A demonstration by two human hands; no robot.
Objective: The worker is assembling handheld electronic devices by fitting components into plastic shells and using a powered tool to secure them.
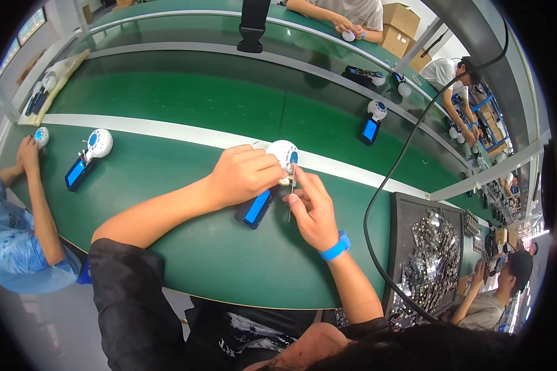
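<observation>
On the green bench in front of me is a handheld device with a round white head [283, 150], a blue centre and a black handle with a blue panel [255, 207]. My left hand [244, 174] is closed at the neck between head and handle; its fingertips are partly hidden there. Between the thumb and fingers of my right hand [312, 207], which wears a blue wristband, is a slim metal tool like tweezers [293, 188]. Its upper end reaches the blue part of the head.
Similar devices stand left [83, 164] and on the green conveyor belt [372, 123]. A dark tray [397, 247] heaped with small metal parts lies right, behind a hanging black cable [368, 216]. A co-worker in blue [25, 247] sits left; others work across and to the right.
</observation>
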